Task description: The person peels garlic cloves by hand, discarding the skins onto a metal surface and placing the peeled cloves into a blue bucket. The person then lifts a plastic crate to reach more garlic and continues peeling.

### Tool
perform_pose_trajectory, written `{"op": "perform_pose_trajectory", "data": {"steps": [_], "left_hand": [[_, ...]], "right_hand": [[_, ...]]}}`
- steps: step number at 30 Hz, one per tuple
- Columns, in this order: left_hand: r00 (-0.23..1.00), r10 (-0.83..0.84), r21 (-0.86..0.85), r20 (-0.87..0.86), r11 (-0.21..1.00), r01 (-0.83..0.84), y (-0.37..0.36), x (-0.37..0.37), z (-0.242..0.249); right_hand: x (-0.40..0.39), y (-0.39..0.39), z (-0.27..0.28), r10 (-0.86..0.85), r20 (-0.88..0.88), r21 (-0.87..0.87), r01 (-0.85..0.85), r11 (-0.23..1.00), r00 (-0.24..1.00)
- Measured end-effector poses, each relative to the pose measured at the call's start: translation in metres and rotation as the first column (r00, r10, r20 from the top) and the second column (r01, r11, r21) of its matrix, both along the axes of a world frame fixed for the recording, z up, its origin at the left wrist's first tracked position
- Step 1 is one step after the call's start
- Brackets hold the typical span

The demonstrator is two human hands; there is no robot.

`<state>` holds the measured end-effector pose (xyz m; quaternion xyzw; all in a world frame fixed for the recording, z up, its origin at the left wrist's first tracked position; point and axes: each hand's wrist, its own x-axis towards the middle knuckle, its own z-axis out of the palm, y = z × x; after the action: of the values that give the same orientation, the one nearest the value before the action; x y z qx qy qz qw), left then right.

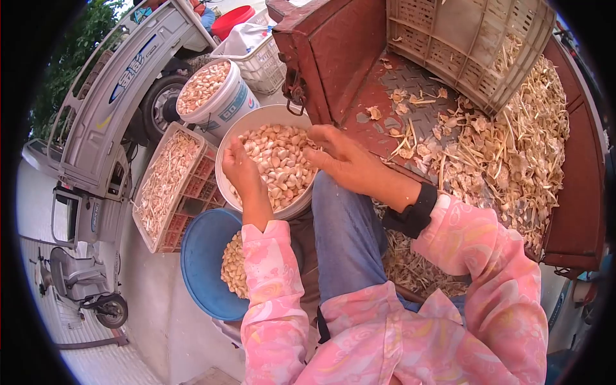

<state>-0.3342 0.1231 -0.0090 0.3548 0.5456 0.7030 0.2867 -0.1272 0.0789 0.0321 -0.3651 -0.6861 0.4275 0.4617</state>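
A white bucket [226, 186] full of peeled-looking garlic cloves [282, 163] stands before my knees. Over its left side is my left hand [246, 172], its fingers curled together; whatever they hold, if anything, is hidden. My right hand [350, 163] hovers at the bucket's right edge, above my knee. Its thumb and forefinger point toward the cloves with a gap between them, and no object shows there. Closer to me, a blue tub [208, 269] holds more garlic cloves [235, 266], partly covered by my left sleeve.
Left of the bucket stands a crate [186, 218] heaped with garlic. Behind it is another white bucket [231, 106] of cloves. On the right, a red metal truck bed [333, 58] carries dry husks and stalks [507, 154] and a tipped plastic crate [462, 48]. A parked scooter [83, 282] is farther left.
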Motion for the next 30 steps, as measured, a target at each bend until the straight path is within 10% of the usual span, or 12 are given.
{"op": "perform_pose_trajectory", "data": {"steps": [4, 7, 10, 13, 15, 18, 22, 25, 27, 30], "left_hand": [[0.999, -0.019, -0.125, 0.047, 0.992, 0.025, -0.045, -0.073, -0.012], [0.957, 0.022, -0.392, -0.290, 0.909, -0.139, -0.101, -0.135, -0.030], [0.608, -0.453, -0.732, -0.652, 0.583, -0.351, -0.150, -0.193, -0.068], [0.357, -0.434, -0.561, -0.827, 0.606, -0.564, -0.178, -0.139, -0.058], [0.534, -0.268, -0.445, -0.802, 0.864, -0.234, -0.158, -0.109, -0.036], [0.716, -0.334, -0.291, -0.613, 0.938, 0.188, -0.125, 0.024, 0.032], [0.467, -0.822, -0.272, -0.327, 0.555, 0.786, -0.144, 0.208, 0.064], [0.213, -0.912, -0.377, -0.351, 0.346, 0.859, -0.157, 0.297, 0.042], [0.227, -0.739, -0.234, -0.634, 0.463, 0.855, -0.162, 0.337, 0.019], [0.233, -0.863, -0.217, -0.448, 0.358, 0.908, -0.169, 0.370, -0.003]], "right_hand": [[0.095, -0.065, -0.003, -0.002, 0.055, -0.270, 0.017, 0.963, 0.999], [0.163, -0.120, -0.004, -0.127, 0.231, -0.204, 0.175, 0.963, 0.965], [0.219, -0.162, -0.007, -0.308, 0.367, -0.152, 0.383, 0.911, 0.878], [0.272, -0.180, -0.004, -0.535, 0.506, 0.098, 0.572, 0.814, 0.676], [0.297, -0.183, -0.003, -0.557, 0.583, 0.193, 0.565, 0.802, 0.591], [0.311, -0.181, 0.002, -0.475, 0.687, 0.241, 0.444, 0.863, 0.551], [0.315, -0.179, -0.010, -0.423, 0.746, 0.227, 0.400, 0.888, 0.514], [0.319, -0.181, -0.023, -0.502, 0.711, 0.307, 0.425, 0.851, 0.492], [0.318, -0.188, -0.028, -0.558, 0.617, 0.349, 0.442, 0.826, 0.556], [0.305, -0.201, -0.024, -0.572, 0.531, 0.369, 0.438, 0.820, 0.625]]}}
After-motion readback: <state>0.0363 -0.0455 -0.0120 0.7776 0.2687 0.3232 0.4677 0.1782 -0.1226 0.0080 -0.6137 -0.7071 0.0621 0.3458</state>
